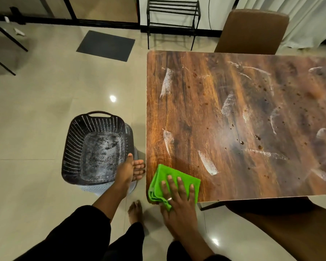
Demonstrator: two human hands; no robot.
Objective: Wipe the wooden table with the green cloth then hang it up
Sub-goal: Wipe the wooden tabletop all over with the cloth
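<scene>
Worktop (233, 102), 1: rectangular wooden top, glossy brown grain, marked with chalky white smears and many small dark droplets.

Green cloth (164, 178), 1: soft fabric, folded into a rough square, lying on the worktop's near left corner.

Right hand (179, 200), 1: grip wide and flat, fingers straight, pressing on the cloth; one ring on a finger.

Left hand (129, 169), 1: grip wide, fingers straight, holding nothing, just off the worktop's left edge.

Basket (72, 144), 1: dark perforated plastic, rounded rectangle with a loop handle, left of the worktop, resting on a paler perforated item.

Chairs, 2: brown, smooth upholstery; one (252, 31) at the worktop's far side, one (280, 223) at its near side.

Rack (171, 25), 1: black metal bars, beyond the worktop's far left corner.

Mat (105, 45), 1: dark rectangle, farther left of the rack.

Floor (36, 110): glossy beige tiles.
</scene>
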